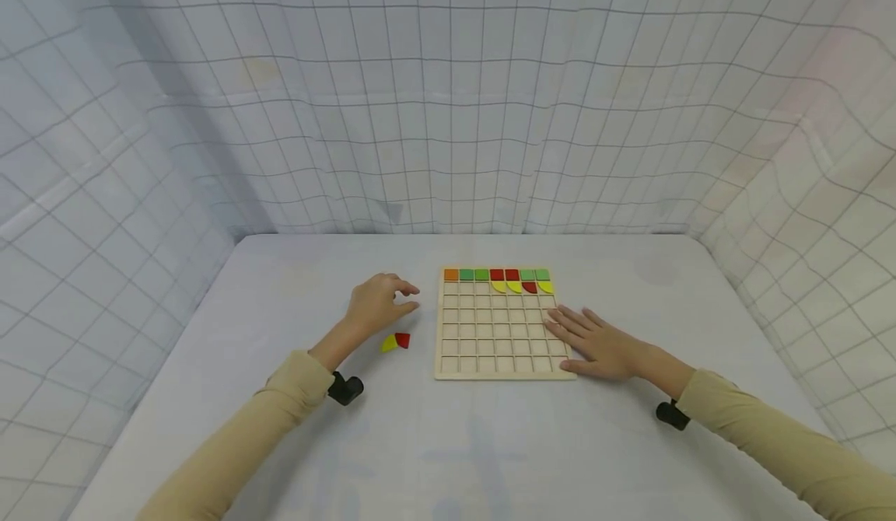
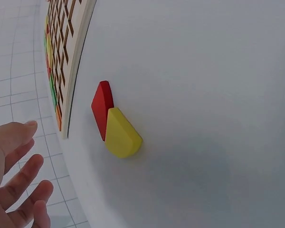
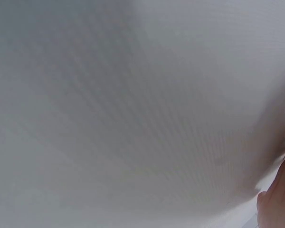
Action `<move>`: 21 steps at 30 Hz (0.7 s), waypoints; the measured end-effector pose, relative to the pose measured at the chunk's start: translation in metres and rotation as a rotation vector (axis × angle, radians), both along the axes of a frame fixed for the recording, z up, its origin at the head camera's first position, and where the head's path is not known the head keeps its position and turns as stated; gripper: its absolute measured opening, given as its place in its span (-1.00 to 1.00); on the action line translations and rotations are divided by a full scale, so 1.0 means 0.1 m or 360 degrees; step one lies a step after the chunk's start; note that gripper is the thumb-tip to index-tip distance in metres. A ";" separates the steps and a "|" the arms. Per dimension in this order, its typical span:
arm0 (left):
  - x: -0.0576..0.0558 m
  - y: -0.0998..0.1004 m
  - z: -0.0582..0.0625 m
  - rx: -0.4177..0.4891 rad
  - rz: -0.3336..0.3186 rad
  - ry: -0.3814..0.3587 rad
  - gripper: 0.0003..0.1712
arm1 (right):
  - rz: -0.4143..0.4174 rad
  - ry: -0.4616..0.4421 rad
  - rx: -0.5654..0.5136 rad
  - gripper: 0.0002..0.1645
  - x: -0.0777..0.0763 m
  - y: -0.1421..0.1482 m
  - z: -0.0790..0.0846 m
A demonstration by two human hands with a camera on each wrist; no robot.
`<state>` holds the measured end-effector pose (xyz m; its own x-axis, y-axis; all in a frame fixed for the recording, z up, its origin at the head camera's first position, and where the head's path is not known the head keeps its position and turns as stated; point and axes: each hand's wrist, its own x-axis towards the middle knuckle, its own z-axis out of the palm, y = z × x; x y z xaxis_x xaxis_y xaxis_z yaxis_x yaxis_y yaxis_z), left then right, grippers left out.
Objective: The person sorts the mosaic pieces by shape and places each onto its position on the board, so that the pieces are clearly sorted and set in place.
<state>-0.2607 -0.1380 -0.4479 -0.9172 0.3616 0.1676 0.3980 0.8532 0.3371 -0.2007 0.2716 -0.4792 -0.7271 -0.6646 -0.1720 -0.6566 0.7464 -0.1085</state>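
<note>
A square wooden grid board (image 1: 486, 326) lies on the white table. Its far row holds an orange tile (image 1: 451, 275), green tiles (image 1: 474, 274) and red tiles (image 1: 505, 274); yellow and red quarter-round pieces (image 1: 521, 288) fill part of the row below. Left of the board, my left hand (image 1: 378, 301) hovers with thumb and fingers apart, nothing between them. Nearer me, a red piece (image 2: 103, 107) and a yellow piece (image 2: 122, 135) touch each other on the table. My right hand (image 1: 598, 344) rests flat, fingers spread, over the board's right edge.
White cloth walls (image 1: 448, 117) with a dark grid pattern rise behind and on both sides of the table (image 1: 448, 451). A black wrist device (image 1: 346, 389) sits under the left wrist, and another (image 1: 673, 415) under the right.
</note>
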 end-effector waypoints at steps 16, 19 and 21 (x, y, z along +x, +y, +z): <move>0.26 -0.26 -0.18 0.0125 0.0089 -0.0104 -0.73 | -0.0022 -0.0013 -0.0005 -0.09 -0.01 0.03 -0.04; 0.31 -0.30 -0.20 0.0167 0.0085 -0.0112 -0.72 | -0.0012 -0.0001 -0.0020 -0.09 0.00 0.02 -0.03; 0.35 -0.33 -0.21 0.0190 0.0079 -0.0112 -0.72 | -0.0008 0.0001 -0.0019 -0.09 0.00 0.01 -0.01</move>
<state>-0.2261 -0.1705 -0.4687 -0.9444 0.2968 0.1415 0.3282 0.8235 0.4627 -0.2005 0.2723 -0.4803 -0.7305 -0.6631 -0.1633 -0.6530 0.7483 -0.1171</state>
